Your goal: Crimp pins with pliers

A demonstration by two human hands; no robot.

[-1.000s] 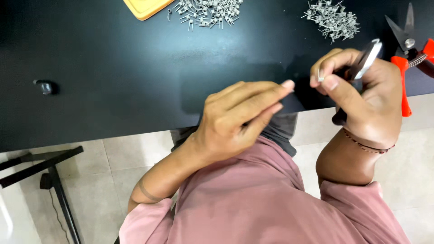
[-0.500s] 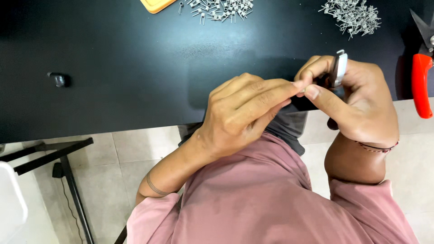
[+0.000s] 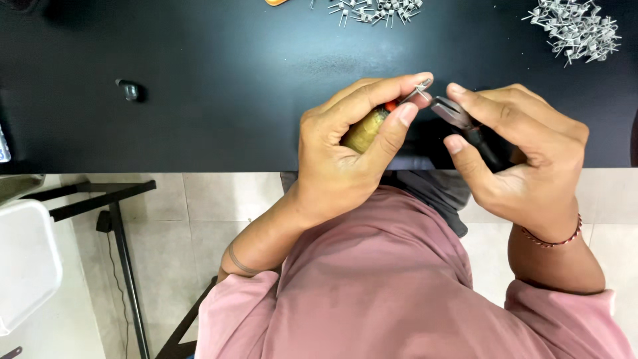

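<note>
Stray part at left: a small dark stud [image 3: 128, 89] sits alone on the black worktop [image 3: 219, 126], well apart from my hands.
Left hand [image 3: 345, 156]: my grip is closed around a yellowish roll [image 3: 366, 129] with a red bit at its end, and thumb and forefinger pinch a small wire coil [image 3: 421, 87] at the tip.
Pliers [image 3: 457, 118]: I hold them in my right hand [image 3: 525, 156], fist closed on the handles, nose just beside the coil; I cannot tell whether the nose is closed.
Risk at the tips: the nose sits very near my left fingertips, so I judge a slip could nip skin or crush the coil.
Risk of dropping: the pinch is light, so the coil could spring off over the worktop's edge.
Far piles: heaps of metal coils [image 3: 375, 9] and [image 3: 575, 28] lie well clear.
</note>
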